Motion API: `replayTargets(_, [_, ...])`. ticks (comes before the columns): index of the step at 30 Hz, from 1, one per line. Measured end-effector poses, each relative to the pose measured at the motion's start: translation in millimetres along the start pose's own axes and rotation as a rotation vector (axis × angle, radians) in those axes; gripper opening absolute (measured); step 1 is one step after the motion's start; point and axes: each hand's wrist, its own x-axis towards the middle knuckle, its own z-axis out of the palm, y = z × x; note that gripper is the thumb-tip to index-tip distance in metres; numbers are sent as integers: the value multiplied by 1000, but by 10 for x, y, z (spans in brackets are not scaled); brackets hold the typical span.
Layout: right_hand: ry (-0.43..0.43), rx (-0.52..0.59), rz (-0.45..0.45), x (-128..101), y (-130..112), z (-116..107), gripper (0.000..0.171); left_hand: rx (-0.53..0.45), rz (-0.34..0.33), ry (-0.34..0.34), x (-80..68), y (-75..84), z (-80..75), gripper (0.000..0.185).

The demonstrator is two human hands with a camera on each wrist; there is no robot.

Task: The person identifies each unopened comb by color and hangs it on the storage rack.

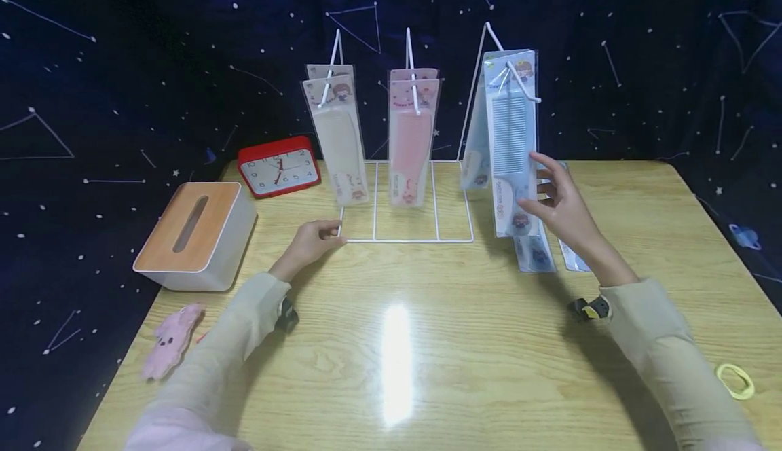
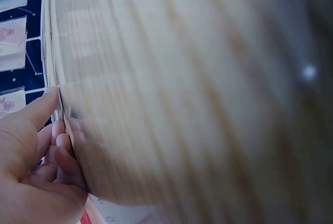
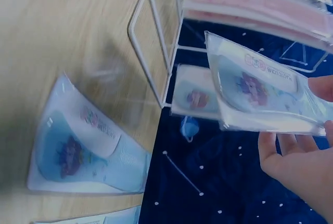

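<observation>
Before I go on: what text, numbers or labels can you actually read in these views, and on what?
Red clock: the dial numerals are there, but only "8", "6", "5", "4" along the bottom can be made out.
Blue comb packet held by the right hand: print on the handle, too small and blurred to read.
Pink comb packets and cream comb packets on the white wire rack: small print, unreadable.
Blue packet lying on the table: label blurred.
</observation>
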Motion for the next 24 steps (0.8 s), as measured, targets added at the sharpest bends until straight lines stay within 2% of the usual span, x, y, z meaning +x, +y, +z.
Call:
replayTargets(5, [-48,-53,62,137,67,-3,70,-6,2,-1,-1,-8,2,46])
replayTargets(10, [-39,-86,98,149,184,-67,63,-3,16,3,11,-13,-2,46])
replayTargets(18, [21,-246,226,-4,530,-492,58,1,26,6,40,-1,15,47])
replayTargets(21, [-11,-305,284,-65,677,-663,59,2,14,3,25,10,8,47])
replayTargets(24, [-80,-344,332,-122,815,-796,63,-1,14,4,0,17,4,46])
